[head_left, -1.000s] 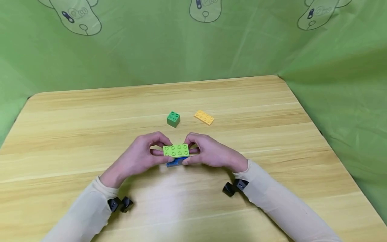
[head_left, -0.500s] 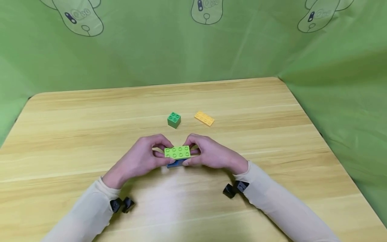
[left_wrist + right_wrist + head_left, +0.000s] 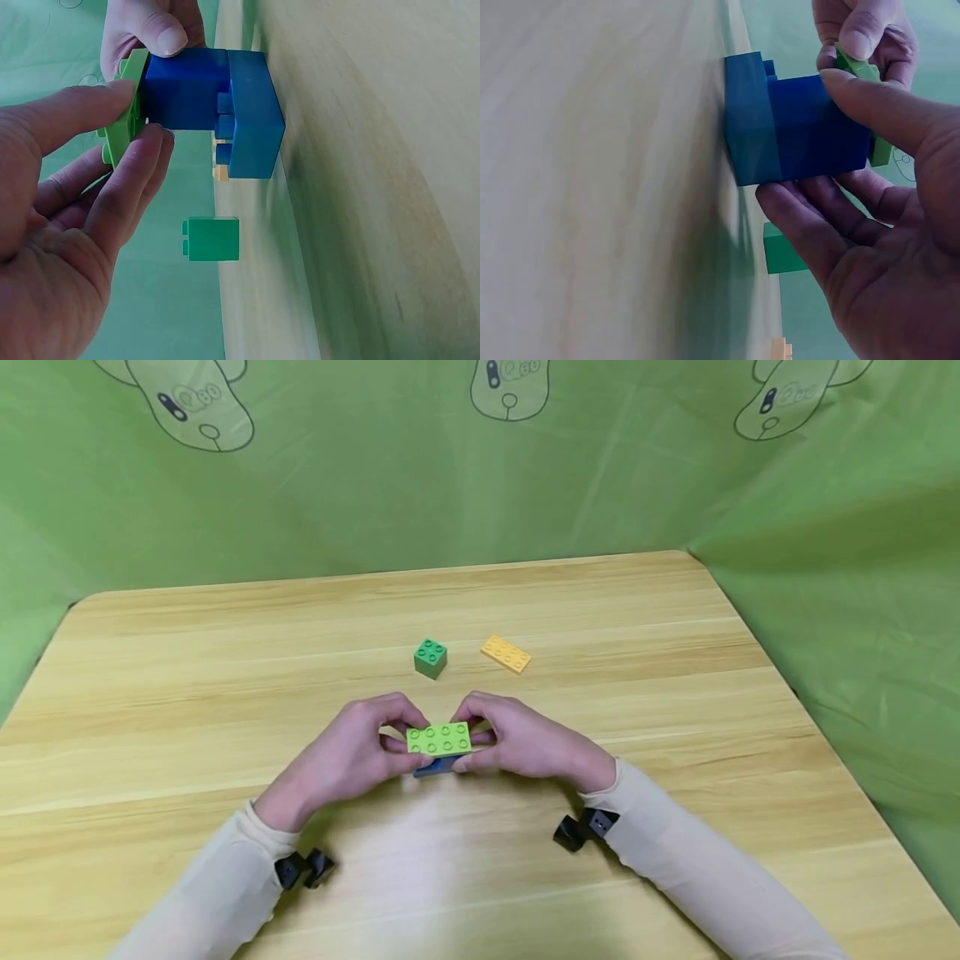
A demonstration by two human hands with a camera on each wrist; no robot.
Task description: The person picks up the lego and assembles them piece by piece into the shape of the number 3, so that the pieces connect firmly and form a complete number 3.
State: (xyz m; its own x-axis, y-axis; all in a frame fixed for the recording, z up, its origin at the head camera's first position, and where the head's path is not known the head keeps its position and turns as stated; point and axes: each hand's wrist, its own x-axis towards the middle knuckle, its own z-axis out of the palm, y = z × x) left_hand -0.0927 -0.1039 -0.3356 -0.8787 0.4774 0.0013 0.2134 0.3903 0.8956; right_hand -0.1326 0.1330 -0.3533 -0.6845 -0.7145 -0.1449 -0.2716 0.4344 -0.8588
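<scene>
Between thumb and fingers, my left hand [image 3: 348,752] pinches a flat lime green toy brick [image 3: 438,740] with two rows of studs. It sits tilted over the top of a dark blue brick [image 3: 187,91], one end close to it and the other raised. My right hand [image 3: 528,741] grips the dark blue brick by its sides, thumb near the top. That brick is stacked at one end of a lighter blue brick [image 3: 259,116], whose bare studs show beside it. The lime brick hides most of the blue stack in the head view.
A small square green brick [image 3: 431,659] stands on the wooden table [image 3: 225,660] beyond my hands. To its right lies a flat yellow brick [image 3: 506,654]. A green curtain [image 3: 360,485] surrounds the far and side edges. Small black cameras [image 3: 302,867] hang at both wrists.
</scene>
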